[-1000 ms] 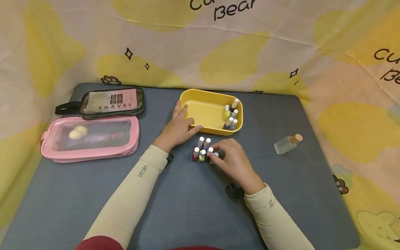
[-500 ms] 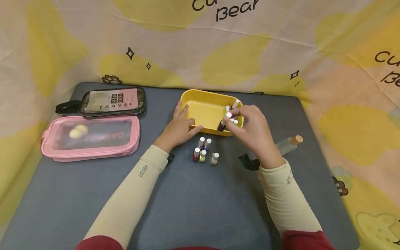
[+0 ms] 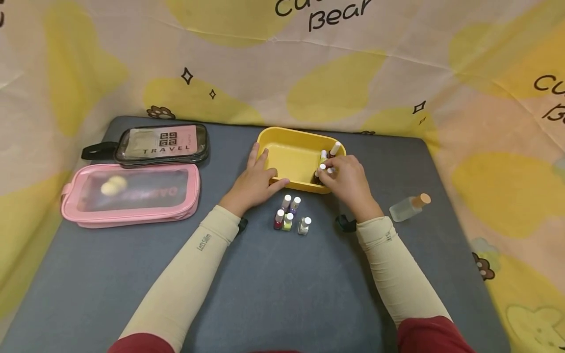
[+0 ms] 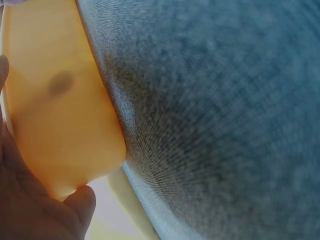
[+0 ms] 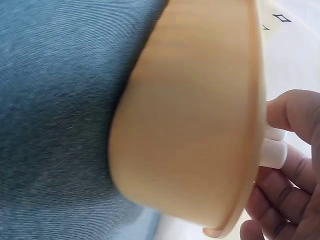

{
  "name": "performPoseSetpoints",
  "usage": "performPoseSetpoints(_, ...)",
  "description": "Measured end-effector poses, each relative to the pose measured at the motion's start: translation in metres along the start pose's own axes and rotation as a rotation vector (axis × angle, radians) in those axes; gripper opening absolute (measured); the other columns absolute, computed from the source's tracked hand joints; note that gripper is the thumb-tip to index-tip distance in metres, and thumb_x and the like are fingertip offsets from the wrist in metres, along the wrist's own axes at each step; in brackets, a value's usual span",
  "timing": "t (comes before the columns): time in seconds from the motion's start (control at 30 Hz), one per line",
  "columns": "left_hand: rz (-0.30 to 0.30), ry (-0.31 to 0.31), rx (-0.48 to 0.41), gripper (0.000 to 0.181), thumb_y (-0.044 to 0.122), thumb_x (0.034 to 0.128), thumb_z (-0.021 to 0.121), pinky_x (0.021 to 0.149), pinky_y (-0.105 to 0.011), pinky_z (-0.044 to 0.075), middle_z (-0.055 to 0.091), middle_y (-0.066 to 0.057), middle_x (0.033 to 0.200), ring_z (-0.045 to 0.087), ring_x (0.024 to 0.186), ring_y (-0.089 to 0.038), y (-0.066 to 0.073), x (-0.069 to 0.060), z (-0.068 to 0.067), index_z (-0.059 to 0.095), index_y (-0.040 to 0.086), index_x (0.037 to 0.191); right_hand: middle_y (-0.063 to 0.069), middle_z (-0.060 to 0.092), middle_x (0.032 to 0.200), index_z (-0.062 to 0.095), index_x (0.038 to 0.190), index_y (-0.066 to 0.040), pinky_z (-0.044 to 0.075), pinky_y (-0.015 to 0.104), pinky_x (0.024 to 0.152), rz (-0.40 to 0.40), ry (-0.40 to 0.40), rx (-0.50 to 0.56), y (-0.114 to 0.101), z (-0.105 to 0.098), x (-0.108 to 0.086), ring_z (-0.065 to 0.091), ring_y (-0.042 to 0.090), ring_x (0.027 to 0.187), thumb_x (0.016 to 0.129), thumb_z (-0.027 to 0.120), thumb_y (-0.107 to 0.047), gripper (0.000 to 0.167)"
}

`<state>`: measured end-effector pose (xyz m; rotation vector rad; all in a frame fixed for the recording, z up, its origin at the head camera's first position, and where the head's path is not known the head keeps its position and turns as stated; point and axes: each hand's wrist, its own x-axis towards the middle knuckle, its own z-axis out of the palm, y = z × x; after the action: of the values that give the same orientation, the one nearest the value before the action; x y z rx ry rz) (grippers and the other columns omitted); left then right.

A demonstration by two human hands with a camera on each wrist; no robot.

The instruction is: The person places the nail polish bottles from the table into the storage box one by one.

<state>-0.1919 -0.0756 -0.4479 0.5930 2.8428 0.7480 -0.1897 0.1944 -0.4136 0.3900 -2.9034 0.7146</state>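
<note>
My left hand [image 3: 252, 184] rests with spread fingers on the left end of a yellow plastic tray [image 3: 289, 162]; its thumb lies along the front rim. Over the tray's right end, my right hand [image 3: 350, 184] pinches the white cap of a dark nail polish bottle [image 3: 315, 178]. That bottle is inside the tray, next to several others, partly hidden by the fingers. In the right wrist view, white caps [image 5: 273, 153] show above the tray wall beside the fingers. In front of the tray, several small nail polish bottles [image 3: 287, 221] stand upright, with a clear one [image 3: 303, 226] slightly apart.
A frosted bottle with a wooden-coloured cap [image 3: 408, 208] lies at the right. At the left are a pink zip pouch [image 3: 132, 196] and, behind it, a clear travel pouch [image 3: 162, 143]. A patterned cloth [image 3: 247, 59] hangs around the grey table [image 3: 265, 289].
My right hand has taken the dark nail polish bottle from the group on the table, carried it up and to the right, and lowered it into the tray. The left hand has stayed put.
</note>
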Motion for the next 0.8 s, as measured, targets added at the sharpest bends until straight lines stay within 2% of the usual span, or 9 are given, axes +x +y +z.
performPoseSetpoints(0.27,-0.002,-0.001,0.016,0.055,0.060,0.1064,0.054,0.112,-0.052,0.045,0.016,-0.027,0.172,-0.021,0.159,-0.034,0.0004,0.0004,0.0000,0.075,0.008,0.109,0.013,0.076,0.110,0.079,0.110,-0.004,0.043,0.058,0.097,0.021,-0.037,-0.039,0.0007,0.0013,-0.0027,0.059,0.038,0.112,0.099,0.075,-0.033,0.032)
performPoseSetpoints(0.57,-0.003,0.005,0.011,0.055,0.059,0.1063,0.055,0.113,-0.052,0.043,0.016,-0.027,0.172,-0.023,0.159,-0.032,-0.0004,0.0003,0.0013,0.074,0.009,0.109,0.011,0.074,0.103,0.078,0.109,-0.004,0.043,0.058,0.096,-0.003,-0.053,-0.058,0.0010,0.0012,-0.0053,0.059,0.037,0.109,0.099,0.073,-0.032,0.030)
performPoseSetpoints(0.7,0.000,0.007,0.013,0.055,0.059,0.1063,0.055,0.114,-0.052,0.042,0.017,-0.027,0.172,-0.023,0.159,-0.031,-0.0008,0.0004,0.0018,0.075,0.009,0.109,0.012,0.075,0.110,0.077,0.111,-0.004,0.043,0.059,0.097,-0.003,-0.058,-0.051,0.0013,0.0021,-0.0066,0.059,0.038,0.111,0.099,0.073,-0.032,0.031)
performPoseSetpoints(0.8,0.003,0.012,0.022,0.055,0.059,0.1063,0.055,0.114,-0.052,0.043,0.017,-0.027,0.172,-0.021,0.160,-0.034,-0.0009,0.0008,0.0018,0.075,0.008,0.110,0.013,0.072,0.124,0.075,0.122,-0.005,0.038,0.061,0.100,0.010,-0.043,-0.047,0.0010,0.0022,-0.0101,0.057,0.039,0.120,0.099,0.075,-0.035,0.038)
